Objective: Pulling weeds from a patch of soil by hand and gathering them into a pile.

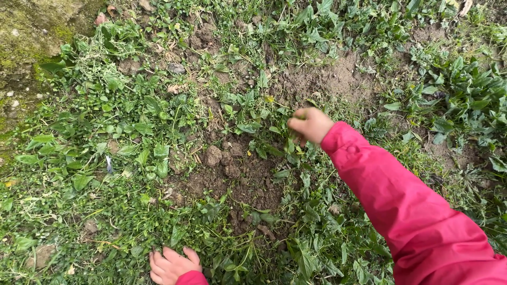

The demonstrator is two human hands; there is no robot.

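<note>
Bright pink sleeve (412,211) fills the lower right of the frame. Green weeds (132,121) cover the ground all around, dark brown soil (237,174) shows at centre, and a grey-yellow mossy stone (26,31) sits upper left.

I see ground (338,79) here: bare brown soil patch (237,174) mid-frame, clods (214,155) on it, leafy weeds (132,121) all round, mossy stone (26,31) upper left.

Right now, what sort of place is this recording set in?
Probably a garden or weedy yard outdoors. Leafy green weeds cover the ground around a bare soil patch, a mossy stone sits in the corner, and the right hand grips leaves while the left hand rests in the grass.
</note>
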